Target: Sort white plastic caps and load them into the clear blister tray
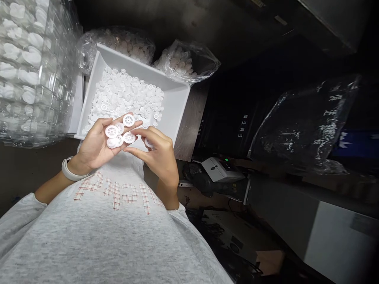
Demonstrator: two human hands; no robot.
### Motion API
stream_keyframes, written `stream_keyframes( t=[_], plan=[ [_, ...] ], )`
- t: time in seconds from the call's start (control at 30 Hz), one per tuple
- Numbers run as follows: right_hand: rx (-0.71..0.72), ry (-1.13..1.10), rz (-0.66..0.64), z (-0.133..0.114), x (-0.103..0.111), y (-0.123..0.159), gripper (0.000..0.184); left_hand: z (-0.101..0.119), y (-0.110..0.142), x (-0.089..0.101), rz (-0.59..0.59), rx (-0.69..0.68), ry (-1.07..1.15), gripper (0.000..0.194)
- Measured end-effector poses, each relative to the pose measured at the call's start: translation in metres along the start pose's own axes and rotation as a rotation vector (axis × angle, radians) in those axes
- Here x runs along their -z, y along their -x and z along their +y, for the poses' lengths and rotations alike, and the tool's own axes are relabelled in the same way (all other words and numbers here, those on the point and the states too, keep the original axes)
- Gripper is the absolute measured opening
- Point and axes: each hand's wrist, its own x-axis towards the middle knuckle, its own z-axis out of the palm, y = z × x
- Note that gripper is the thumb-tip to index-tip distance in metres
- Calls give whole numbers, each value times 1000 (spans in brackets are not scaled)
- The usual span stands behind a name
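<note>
Left hand (99,148), centre-left, lies palm up, grip open, bearing about six wheels (111,131); right hand (160,156) curls, grip closed on one wheel (149,143). Upper left: one tray (177,98).

Heathered grey T-shirt (115,232) bears red-and-white plaid lettering (115,191); above its left cuff, white wristband (72,170).

Downward head-worn view over both hands, close above the shirt.

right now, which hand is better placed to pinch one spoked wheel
Probably the right hand: its fingertips are beside the spoked white wheels, which lie on the left hand's upturned palm.
</note>
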Motion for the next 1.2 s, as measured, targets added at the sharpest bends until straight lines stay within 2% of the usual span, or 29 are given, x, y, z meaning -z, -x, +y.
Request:
stream_keyframes(
  t=[0.17, 0.4, 0.53, 0.67, 0.77, 0.93, 1.1, 1.2],
  plan=[
    [-5, 10, 38, 0, -5, -1, 20, 2, 3, -2, -1, -8, -15, 61],
    [310, 133, 200, 1, -10, -4, 9, 3, 6, -4, 17, -25, -7, 59],
    [373, 287, 308, 6, -9, -3, 11, 3, 8, -1, -7, -23, 9, 60],
    [416, 334, 371, 14, -9, -2, 16, 2, 9, -1, -41, -27, 20, 60],
    [422, 337, 376, 18, -9, -1, 18, 3, 9, -3, -50, -11, 19, 59],
    [398, 304, 343, 14, -8, 0, 12, 5, 12, -4, -30, -2, 0, 58],
    [458, 289, 310, 2, -8, 3, 6, 6, 15, -5, -53, -10, -30, 55],
    [506, 310, 231, -2, -10, 4, 11, 6, 16, -7, -37, -26, -37, 55]
  ],
)
